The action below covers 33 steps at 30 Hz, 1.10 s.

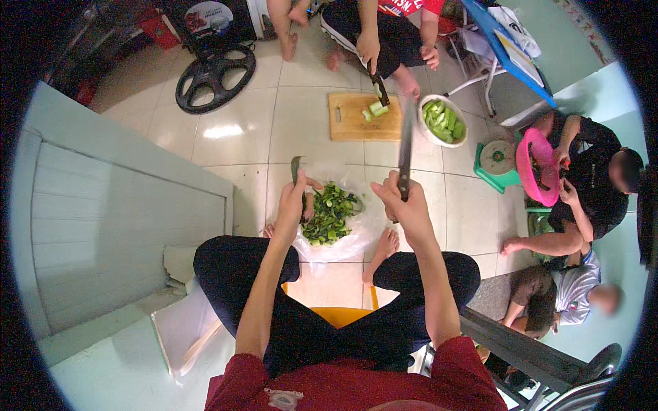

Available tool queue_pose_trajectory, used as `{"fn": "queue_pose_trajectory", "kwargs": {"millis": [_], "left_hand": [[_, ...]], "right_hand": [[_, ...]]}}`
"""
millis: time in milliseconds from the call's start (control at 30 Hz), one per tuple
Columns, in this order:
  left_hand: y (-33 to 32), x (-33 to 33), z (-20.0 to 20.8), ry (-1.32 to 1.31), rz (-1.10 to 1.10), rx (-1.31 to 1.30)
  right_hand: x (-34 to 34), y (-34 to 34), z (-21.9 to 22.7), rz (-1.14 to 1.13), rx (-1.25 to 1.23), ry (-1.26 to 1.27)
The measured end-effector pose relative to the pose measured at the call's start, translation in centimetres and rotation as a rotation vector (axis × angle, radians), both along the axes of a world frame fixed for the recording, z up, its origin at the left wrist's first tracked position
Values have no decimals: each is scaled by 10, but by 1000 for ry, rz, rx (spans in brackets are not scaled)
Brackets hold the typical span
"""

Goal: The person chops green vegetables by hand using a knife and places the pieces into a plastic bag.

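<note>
My left hand (292, 202) is closed around a dark green vegetable piece (296, 168), whose end sticks up above my fingers. In my right hand (406, 205) is a kitchen knife (406, 137), gripped by its dark handle, blade pointing up and away from me. Chopped green vegetables (332, 214) lie in a clear plastic bag (322, 252) on the floor between my feet, just below and between my hands. The knife blade passes, in this view, over the right end of a wooden cutting board (346, 130) farther off.
Across from me a person's hand (369, 49) holds another knife (378, 85) over cut green pieces on the board. Beside it stands a white bowl (443, 140) of green slices. To the right are a green scale (496, 157), a pink basin (538, 168) and two seated people.
</note>
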<state>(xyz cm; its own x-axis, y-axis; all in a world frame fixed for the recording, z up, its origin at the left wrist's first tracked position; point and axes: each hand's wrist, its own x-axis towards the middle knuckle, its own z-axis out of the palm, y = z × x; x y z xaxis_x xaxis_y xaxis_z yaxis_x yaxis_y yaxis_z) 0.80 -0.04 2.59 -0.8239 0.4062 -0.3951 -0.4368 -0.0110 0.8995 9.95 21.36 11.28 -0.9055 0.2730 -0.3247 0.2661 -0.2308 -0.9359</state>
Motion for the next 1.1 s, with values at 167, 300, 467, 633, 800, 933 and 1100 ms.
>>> {"fn": "queue_pose_trajectory", "kwargs": {"millis": [167, 300, 467, 633, 800, 933, 1100], "left_hand": [[-1, 5, -8, -109, 58, 112], [10, 3, -13, 128, 12, 49], [11, -1, -21, 164, 45, 115], [15, 2, -18, 238, 83, 135], [12, 6, 0, 199, 136, 114], [15, 6, -1, 272, 168, 121], [15, 9, 7, 668, 233, -285]], "right_hand": [[5, -2, 6, 162, 301, 9], [-1, -1, -6, 233, 502, 64], [-4, -18, -6, 228, 960, 47], [-2, -22, -12, 272, 1039, 49], [-3, -30, -14, 389, 1106, -7], [-5, -32, -22, 391, 1093, 11], [-6, -34, -31, 367, 1056, -38]]}}
